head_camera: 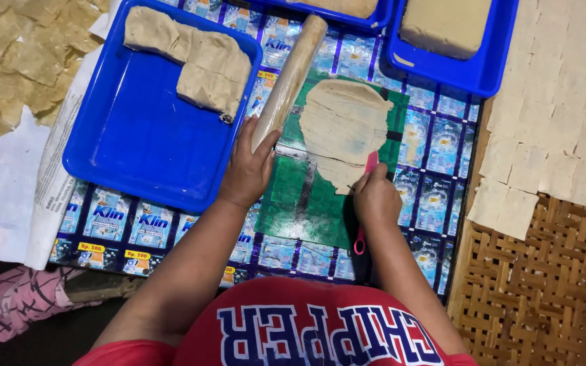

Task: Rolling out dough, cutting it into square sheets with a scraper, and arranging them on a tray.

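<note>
Left hand [247, 169] grips rolling pin [289, 80]; right hand [376, 196] holds pink cutter [367, 196] at dough sheet [344, 132] edge. Blue tray [137, 142] with dough slabs [194, 57] left; cut squares [557, 108] right.

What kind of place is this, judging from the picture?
Probably a home food-making spot at floor level: thin rolled dough on a green board, blue trays of dough, and cut squares drying on a woven mat.
</note>
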